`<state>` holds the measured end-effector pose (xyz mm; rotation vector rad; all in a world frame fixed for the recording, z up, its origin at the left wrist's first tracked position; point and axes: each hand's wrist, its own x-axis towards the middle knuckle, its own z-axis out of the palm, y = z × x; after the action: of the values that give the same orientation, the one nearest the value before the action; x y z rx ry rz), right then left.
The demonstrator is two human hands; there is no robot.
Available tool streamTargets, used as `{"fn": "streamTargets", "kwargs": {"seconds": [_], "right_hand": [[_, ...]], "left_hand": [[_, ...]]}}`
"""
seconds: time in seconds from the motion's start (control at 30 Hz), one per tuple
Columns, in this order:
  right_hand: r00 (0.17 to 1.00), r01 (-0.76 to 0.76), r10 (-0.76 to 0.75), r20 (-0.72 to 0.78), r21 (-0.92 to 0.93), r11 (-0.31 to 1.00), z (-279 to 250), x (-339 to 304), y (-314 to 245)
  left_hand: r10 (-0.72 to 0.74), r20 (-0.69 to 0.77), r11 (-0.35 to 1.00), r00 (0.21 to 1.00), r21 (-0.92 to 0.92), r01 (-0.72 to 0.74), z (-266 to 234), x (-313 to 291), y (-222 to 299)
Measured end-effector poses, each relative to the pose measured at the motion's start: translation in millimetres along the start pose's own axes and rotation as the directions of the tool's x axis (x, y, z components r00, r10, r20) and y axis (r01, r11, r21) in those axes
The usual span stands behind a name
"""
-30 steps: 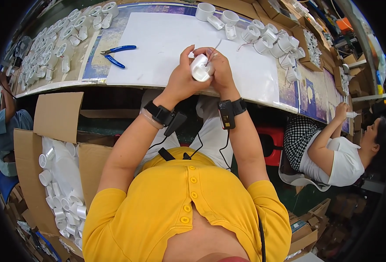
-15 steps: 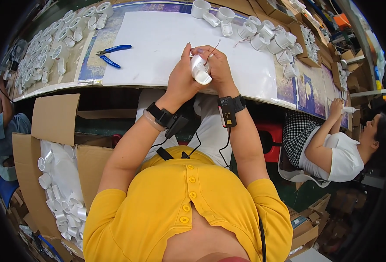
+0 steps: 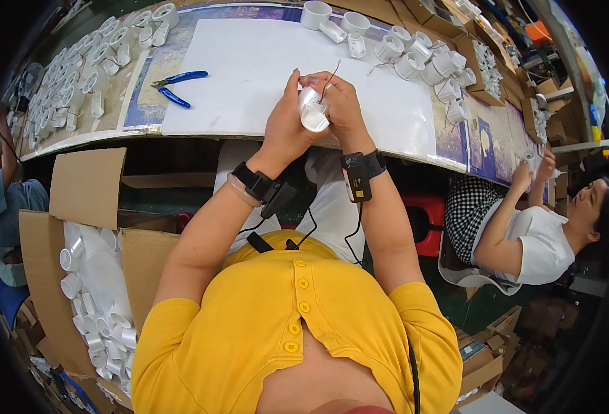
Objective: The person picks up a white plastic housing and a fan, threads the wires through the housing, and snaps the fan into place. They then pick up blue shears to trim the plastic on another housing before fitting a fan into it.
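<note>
Both my hands are closed around one white plastic housing, held just above the table's near edge. My left hand grips it from the left, thumb near its top. On the other side my right hand wraps round it, fingers at its upper end. A thin dark wire sticks up out of the housing between my hands. My fingers hide much of the part. Blue-handled cutting pliers lie spread on the table, left of my hands.
Rows of white ring-shaped parts cover the table's left end; more such parts stand at the back right. A white sheet covers the middle. An open carton of white parts is at my left. A co-worker sits at right.
The housing has turned slightly in my hands, and its wire now leans a little further left. The co-worker at right has moved their hands.
</note>
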<state>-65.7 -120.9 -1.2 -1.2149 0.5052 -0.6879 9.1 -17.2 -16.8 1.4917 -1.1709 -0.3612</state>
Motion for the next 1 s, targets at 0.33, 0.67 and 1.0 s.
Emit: {"fn": "streamTargets", "kwargs": {"seconds": [0.33,0.67,1.0], "right_hand": [[1.000,-0.017,0.017,-0.011,0.001,1.000,7,-2,-6],[1.000,-0.023,0.023,-0.008,-0.008,1.000,6,0,-2],[0.999,0.043,-0.044,0.027,0.037,0.998,5,3,-8]], "left_hand": [[0.004,-0.017,1.000,1.000,0.010,-0.004,3,-2,-7],[-0.063,-0.016,0.998,0.998,-0.030,0.063,2,-2,-3],[-0.125,-0.013,0.990,0.992,-0.071,0.124,-2,2,3]]}}
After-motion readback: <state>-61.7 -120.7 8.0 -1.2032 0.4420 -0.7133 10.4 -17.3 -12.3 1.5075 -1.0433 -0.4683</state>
